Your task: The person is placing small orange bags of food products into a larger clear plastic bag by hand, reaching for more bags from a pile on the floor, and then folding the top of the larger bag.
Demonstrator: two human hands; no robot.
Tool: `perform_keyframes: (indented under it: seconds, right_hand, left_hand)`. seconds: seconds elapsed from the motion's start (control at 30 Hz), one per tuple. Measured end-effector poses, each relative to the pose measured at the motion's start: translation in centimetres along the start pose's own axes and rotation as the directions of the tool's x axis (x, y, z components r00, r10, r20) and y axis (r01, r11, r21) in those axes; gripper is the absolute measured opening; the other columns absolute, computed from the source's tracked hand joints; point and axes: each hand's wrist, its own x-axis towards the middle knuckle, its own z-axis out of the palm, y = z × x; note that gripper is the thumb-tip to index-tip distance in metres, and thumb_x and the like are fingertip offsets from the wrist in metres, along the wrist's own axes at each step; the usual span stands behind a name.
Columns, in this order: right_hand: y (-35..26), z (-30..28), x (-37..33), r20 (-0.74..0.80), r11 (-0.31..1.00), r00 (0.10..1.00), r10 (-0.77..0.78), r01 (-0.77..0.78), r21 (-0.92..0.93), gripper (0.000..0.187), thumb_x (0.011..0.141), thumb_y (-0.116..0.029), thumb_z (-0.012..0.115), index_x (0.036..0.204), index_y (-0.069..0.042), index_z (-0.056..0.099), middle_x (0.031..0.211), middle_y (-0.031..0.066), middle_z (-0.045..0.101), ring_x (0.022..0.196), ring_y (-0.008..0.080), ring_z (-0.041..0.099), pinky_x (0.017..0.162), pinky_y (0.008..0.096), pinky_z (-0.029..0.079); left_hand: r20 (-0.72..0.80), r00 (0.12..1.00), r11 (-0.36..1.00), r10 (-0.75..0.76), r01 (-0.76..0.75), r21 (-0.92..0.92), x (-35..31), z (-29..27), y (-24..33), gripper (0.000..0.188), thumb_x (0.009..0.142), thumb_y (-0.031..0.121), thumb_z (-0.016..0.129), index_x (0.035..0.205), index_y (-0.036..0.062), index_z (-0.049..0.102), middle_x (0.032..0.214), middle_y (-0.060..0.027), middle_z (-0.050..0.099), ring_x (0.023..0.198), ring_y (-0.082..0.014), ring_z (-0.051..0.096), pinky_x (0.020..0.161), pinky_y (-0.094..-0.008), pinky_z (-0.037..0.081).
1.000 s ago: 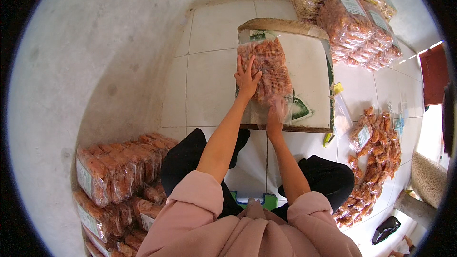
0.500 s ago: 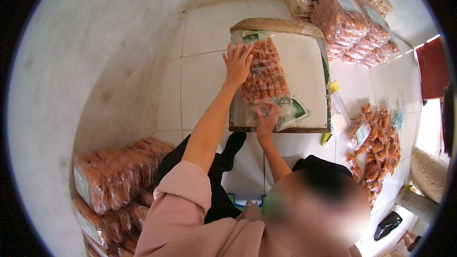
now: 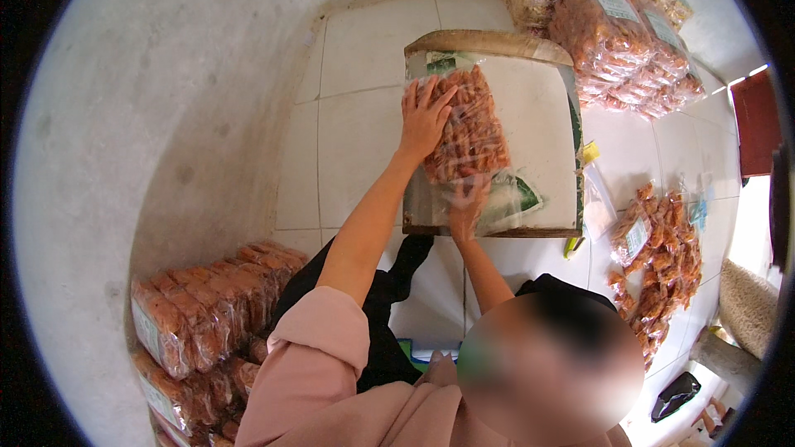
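White-tiled floor (image 3: 356, 149) surrounds a low, white-topped rectangular stand (image 3: 542, 124) with worn brown edges, as recorded in the head view. On the stand's left half lies a flat, clear plastic bag of reddish-brown pieces (image 3: 476, 128). Left hand (image 3: 426, 122): fingers extended, slightly spread, resting on the bag's left side without gripping. Right hand (image 3: 469, 200): near the stand's front edge, seen through loose clear film; finger closure cannot be told. Assessed risks: heavy pressing could crack pieces; uneven pulling could tear film.
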Motion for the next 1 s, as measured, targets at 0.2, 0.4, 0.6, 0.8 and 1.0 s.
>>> perform_keyframes:
  seconds: [0.2, 0.4, 0.6, 0.8, 1.0]
  right_hand:
    - [0.1, -4.3, -1.2, 0.102, 0.989, 0.995, -0.023, 0.007, 0.151, 0.017, 0.082, -0.008, 0.057, 0.097, -0.001, 0.053, 0.099, 0.0153, 0.051, 0.089, 0.0262, 0.051, 0.070, 0.0325, 0.045]
    - [0.4, -4.1, 0.5, 0.423, 0.992, 0.902, -0.084, 0.037, 0.117, 0.015, 0.081, -0.006, 0.057, 0.095, -0.002, 0.058, 0.095, 0.0154, 0.057, 0.089, 0.0317, 0.055, 0.079, 0.0373, 0.043]
    - [1.6, -2.2, 2.2, 0.549, 0.979, 0.811, -0.199, 0.141, 0.147, 0.019, 0.080, -0.004, 0.056, 0.099, -0.002, 0.059, 0.100, 0.0168, 0.058, 0.096, 0.0320, 0.055, 0.082, 0.0365, 0.044]
    - [-0.4, -1.7, 0.3, 0.513, 0.981, 0.842, -0.170, 0.096, 0.169, 0.027, 0.075, 0.004, 0.057, 0.101, -0.003, 0.059, 0.107, 0.0174, 0.057, 0.102, 0.0325, 0.054, 0.085, 0.0346, 0.043]
    - [0.4, -2.4, 0.5, 0.471, 0.923, 0.799, -0.374, 0.268, 0.278, 0.034, 0.076, 0.005, 0.052, 0.106, -0.008, 0.059, 0.099, 0.0155, 0.058, 0.098, 0.0296, 0.055, 0.085, 0.0323, 0.044]
  left_hand:
    - [-0.091, 0.703, 0.604, -0.706, 0.529, -0.596, -5.1, -2.3, 3.4, 0.040, 0.095, 0.030, 0.036, 0.126, 0.0047, 0.039, 0.126, -0.0177, 0.037, 0.121, -0.0318, 0.032, 0.098, -0.0411, 0.029]
    - [0.006, 0.648, 0.595, -0.762, 0.703, -0.389, -11.6, -2.6, 9.3, 0.040, 0.095, 0.029, 0.034, 0.125, 0.0021, 0.038, 0.113, -0.0228, 0.047, 0.103, -0.0369, 0.049, 0.084, -0.0411, 0.042]
    - [0.176, 0.607, 0.557, -0.775, 0.787, -0.265, -11.0, -2.8, 10.0, 0.045, 0.096, 0.034, 0.031, 0.127, 0.0004, 0.034, 0.074, -0.0210, 0.059, 0.059, -0.0352, 0.057, 0.055, -0.0423, 0.043]
    - [0.125, 0.689, 0.654, -0.714, 0.720, -0.231, -13.1, -2.6, 6.9, 0.047, 0.096, 0.036, 0.031, 0.133, 0.0067, 0.030, 0.061, -0.0241, 0.055, 0.056, -0.0414, 0.053, 0.049, -0.0474, 0.039]
    - [0.213, 0.745, 0.635, -0.632, 0.655, -0.409, -12.1, -2.8, 7.7, 0.049, 0.095, 0.038, 0.030, 0.134, 0.0084, 0.030, 0.057, -0.0232, 0.053, 0.052, -0.0406, 0.052, 0.047, -0.0469, 0.037]
